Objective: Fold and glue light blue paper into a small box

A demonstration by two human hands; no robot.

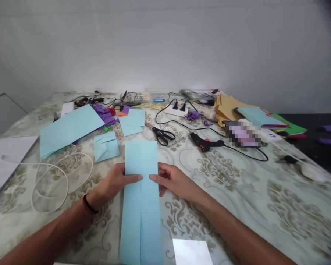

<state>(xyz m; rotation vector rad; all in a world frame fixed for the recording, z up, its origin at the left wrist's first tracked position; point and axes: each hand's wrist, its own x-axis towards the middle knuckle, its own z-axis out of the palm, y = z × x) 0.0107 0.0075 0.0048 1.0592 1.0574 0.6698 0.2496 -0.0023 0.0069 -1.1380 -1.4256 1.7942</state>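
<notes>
A long light blue sheet of paper (pixel 141 158) runs up the middle of the view, its two side flaps folded in to meet at a centre line. My left hand (pixel 124 178) grips its left edge, thumb on top near the seam and fingers underneath. On the opposite edge, my right hand (pixel 171 178) pinches the paper the same way, so both thumbs lie close together. Beyond the left hand lies a folded light blue paper piece (pixel 106 146). Black-handled scissors (pixel 163 136) rest just past the sheet's far right corner. A white paper piece (pixel 192 252) is near the right forearm.
Large blue sheets (pixel 71 129) and a looped white cable (pixel 67 184) lie left. At right are a black glue gun (pixel 206 142) with its cord and a blurred-out phone (pixel 241 134). A white power strip (pixel 176 110) and brown paper (pixel 231 107) are farther back.
</notes>
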